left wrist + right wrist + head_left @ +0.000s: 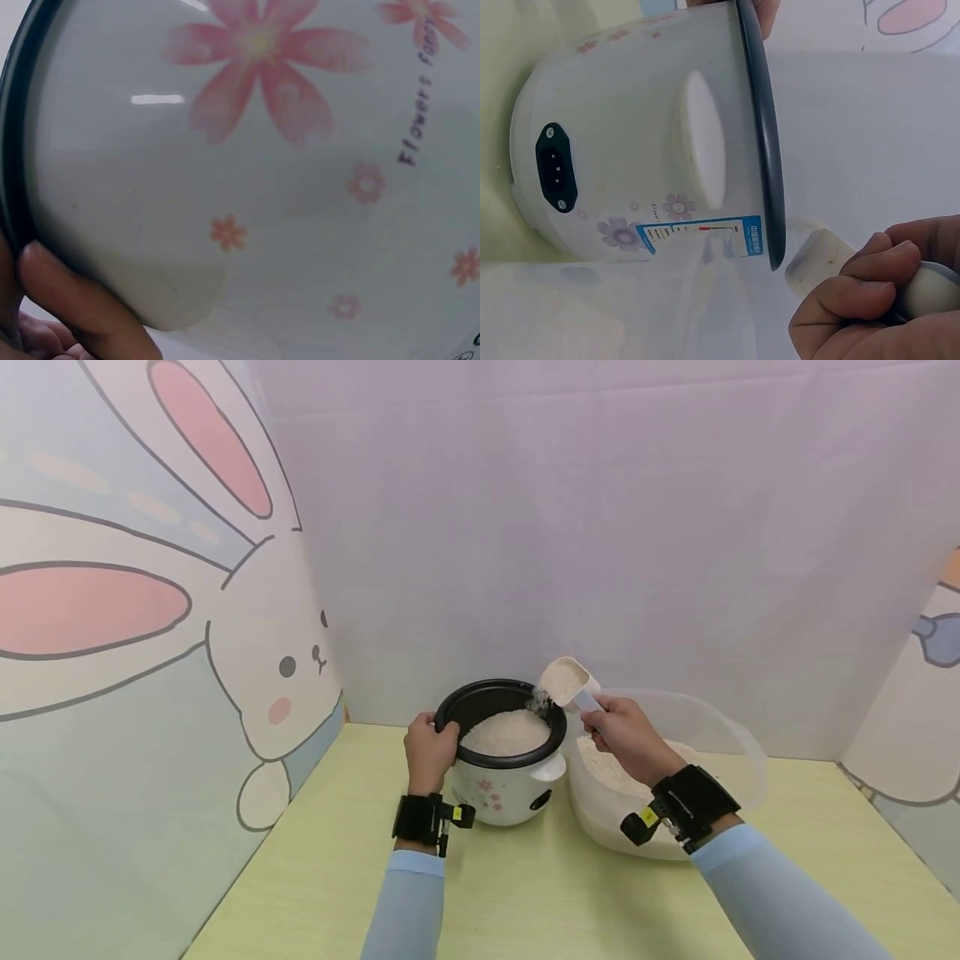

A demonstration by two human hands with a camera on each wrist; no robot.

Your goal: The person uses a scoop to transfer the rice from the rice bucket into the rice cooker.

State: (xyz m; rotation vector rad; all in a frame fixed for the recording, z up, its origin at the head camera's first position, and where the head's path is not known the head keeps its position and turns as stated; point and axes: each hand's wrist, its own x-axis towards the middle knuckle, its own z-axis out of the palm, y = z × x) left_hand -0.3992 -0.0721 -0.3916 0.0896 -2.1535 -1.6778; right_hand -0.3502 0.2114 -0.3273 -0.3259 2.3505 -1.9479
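A white rice cooker (491,789) with pink flowers and a black rim stands on the table, heaped inside with white rice (510,732). My left hand (429,753) grips its rim at the left, thumb toward me; that thumb (82,304) lies against the rim in the left wrist view. With my right hand (630,737) I hold a white scoop (592,686) by its pale blue handle. The scoop tilts over the cooker's right rim, and grains spill from it into the pot. In the right wrist view the right hand's fingers (866,292) curl round the handle.
Right of the cooker, a large translucent tub (611,831) holds more rice (600,767), below my right forearm. A side handle (550,767) and a black power socket (541,800) face right on the cooker. The pale yellow table (525,902) meets a wall behind.
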